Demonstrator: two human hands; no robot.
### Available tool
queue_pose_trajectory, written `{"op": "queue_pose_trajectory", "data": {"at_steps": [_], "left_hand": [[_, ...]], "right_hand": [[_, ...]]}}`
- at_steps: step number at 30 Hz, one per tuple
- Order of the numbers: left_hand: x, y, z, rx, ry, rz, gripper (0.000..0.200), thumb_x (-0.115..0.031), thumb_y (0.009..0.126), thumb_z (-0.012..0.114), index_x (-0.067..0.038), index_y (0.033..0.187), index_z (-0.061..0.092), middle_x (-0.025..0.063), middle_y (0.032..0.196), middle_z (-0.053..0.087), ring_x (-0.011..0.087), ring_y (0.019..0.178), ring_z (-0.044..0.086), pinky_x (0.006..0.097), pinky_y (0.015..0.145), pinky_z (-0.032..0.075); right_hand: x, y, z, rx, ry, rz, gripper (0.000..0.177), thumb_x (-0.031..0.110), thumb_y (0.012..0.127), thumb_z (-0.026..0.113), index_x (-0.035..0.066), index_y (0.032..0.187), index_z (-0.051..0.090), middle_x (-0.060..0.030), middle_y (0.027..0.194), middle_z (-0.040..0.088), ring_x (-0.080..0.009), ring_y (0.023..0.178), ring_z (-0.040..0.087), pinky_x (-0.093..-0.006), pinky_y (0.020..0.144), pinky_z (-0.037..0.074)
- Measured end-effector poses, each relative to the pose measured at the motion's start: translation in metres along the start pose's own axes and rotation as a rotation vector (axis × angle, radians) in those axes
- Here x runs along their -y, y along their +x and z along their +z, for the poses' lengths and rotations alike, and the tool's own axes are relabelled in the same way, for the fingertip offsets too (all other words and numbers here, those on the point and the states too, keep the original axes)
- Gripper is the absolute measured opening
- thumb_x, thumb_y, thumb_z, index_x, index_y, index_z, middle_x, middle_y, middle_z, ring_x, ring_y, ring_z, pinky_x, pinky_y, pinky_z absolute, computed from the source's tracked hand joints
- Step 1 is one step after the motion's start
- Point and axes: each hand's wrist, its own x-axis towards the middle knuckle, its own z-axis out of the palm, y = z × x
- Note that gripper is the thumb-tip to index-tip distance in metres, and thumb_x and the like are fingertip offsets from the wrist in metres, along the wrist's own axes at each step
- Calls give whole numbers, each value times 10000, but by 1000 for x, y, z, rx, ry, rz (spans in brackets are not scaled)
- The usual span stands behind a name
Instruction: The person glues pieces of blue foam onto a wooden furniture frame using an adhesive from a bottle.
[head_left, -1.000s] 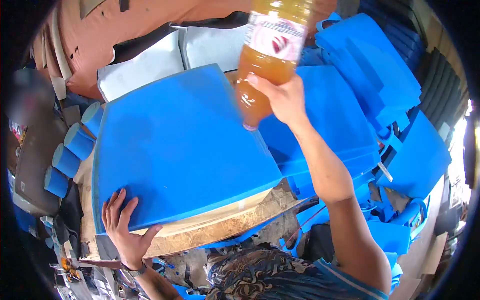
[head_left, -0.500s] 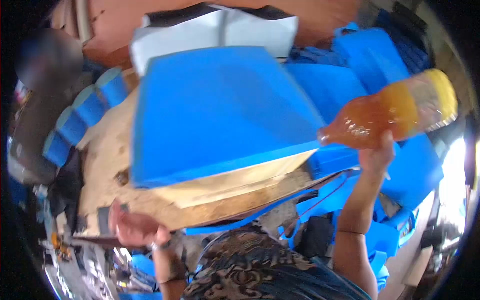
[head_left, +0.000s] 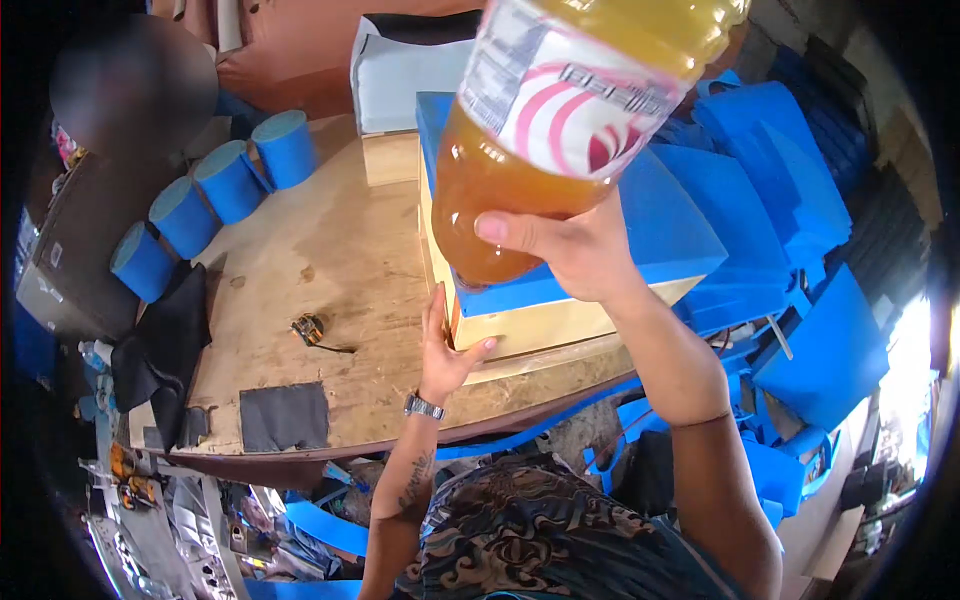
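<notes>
My right hand point(head_left: 590, 245) is wrapped around a large plastic bottle point(head_left: 490, 190) of amber liquid with a pink and white label. The bottle is tilted, its narrow end low over a wooden box point(head_left: 550, 325) topped with a blue foam sheet point(head_left: 670, 235). It covers part of the foam in this view. At the box's near left corner, my left hand point(head_left: 450, 350) rests against the wood, thumb and fingers spread. A watch sits on that wrist.
Several blue foam cylinders point(head_left: 230, 182) line the table's point(head_left: 350, 240) left back edge. A tape measure point(head_left: 308, 328) and a dark square patch point(head_left: 284, 416) lie on the wood. Blue foam pieces point(head_left: 720, 210) are piled at right. A person point(head_left: 130, 110) is at the back left.
The bottle has come left and nearer to my head, now over the box. My left hand has gone from the table's front left to the box's corner. The view has shifted, so the box appears further right.
</notes>
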Motion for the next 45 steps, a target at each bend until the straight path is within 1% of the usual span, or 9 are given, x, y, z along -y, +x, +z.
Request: {"op": "queue_pose_trajectory", "data": {"at_steps": [10, 13, 23, 27, 30, 35, 37, 40, 45], "left_hand": [[24, -2, -3, -32, 48, 27, 1052, -68, 628, 839, -25, 1459, 195, 147, 1411, 264, 260, 1276, 381, 377, 1004, 439], [37, -5, -9, -45, 66, 43, 1024, -78, 636, 829, -22, 1455, 216, 142, 1388, 296, 259, 1247, 406, 373, 988, 448], [30, -8, -8, -61, 78, 24, 989, -66, 642, 816, -36, 1448, 243, 130, 1351, 373, 235, 1197, 457, 353, 932, 470], [28, -12, -7, -83, -2, -43, 921, -34, 656, 801, -25, 1411, 274, 101, 1272, 457, 195, 1154, 473, 341, 917, 458], [40, -14, -15, -86, 145, 55, 915, -22, 662, 792, -17, 1414, 271, 90, 1260, 463, 204, 1134, 486, 350, 935, 436], [54, -19, -17, -112, 71, 15, 845, -11, 667, 785, -7, 1369, 314, 89, 1213, 492, 202, 1100, 500, 350, 940, 423], [66, -25, -26, -139, -2, -114, 762, 0, 693, 773, -2, 1316, 334, 102, 1184, 503, 192, 1076, 514, 338, 926, 439], [50, -30, -20, -211, 7, -167, 731, 3, 721, 761, 1, 1303, 318, 112, 1177, 503, 193, 1065, 523, 334, 923, 450], [65, -34, -31, -211, 44, -132, 722, -25, 763, 739, -3, 1316, 275, 133, 1240, 450, 206, 1098, 503, 353, 940, 444]], "right_hand": [[16, -7, -1, -61, -127, 187, 489, 148, 667, 832, -16, 1079, 625, -70, 978, 683, -101, 848, 632, -249, 754, 519], [-2, -7, 8, -115, -267, -218, 479, 225, 653, 846, -13, 1020, 652, -63, 886, 692, -85, 763, 632, -240, 684, 530], [30, -28, -70, -267, -247, 462, 349, 83, 681, 803, -4, 982, 649, -48, 886, 694, -108, 807, 651, -273, 698, 536], [11, -26, -45, -238, -423, 20, 450, 250, 609, 872, 7, 914, 649, -29, 774, 664, -94, 733, 615, -258, 642, 515], [31, -36, -102, -242, -532, 369, 374, 182, 661, 834, 1, 942, 665, -45, 852, 696, -102, 798, 642, -259, 700, 528], [15, -48, -169, -559, -430, 192, 316, 75, 698, 796, -29, 963, 658, -76, 859, 692, -136, 767, 653, -283, 690, 542], [16, -42, -138, -472, -205, 407, 178, 102, 728, 797, 10, 804, 665, -37, 657, 651, -85, 585, 610, -249, 468, 500], [3, -41, -107, -285, -447, 68, 372, 206, 669, 837, 19, 936, 657, -78, 849, 695, -85, 768, 640, -238, 658, 529], [19, -55, -179, -318, -428, 390, 465, 142, 678, 832, -15, 1049, 599, -89, 882, 677, -116, 807, 632, -277, 664, 542]]}}
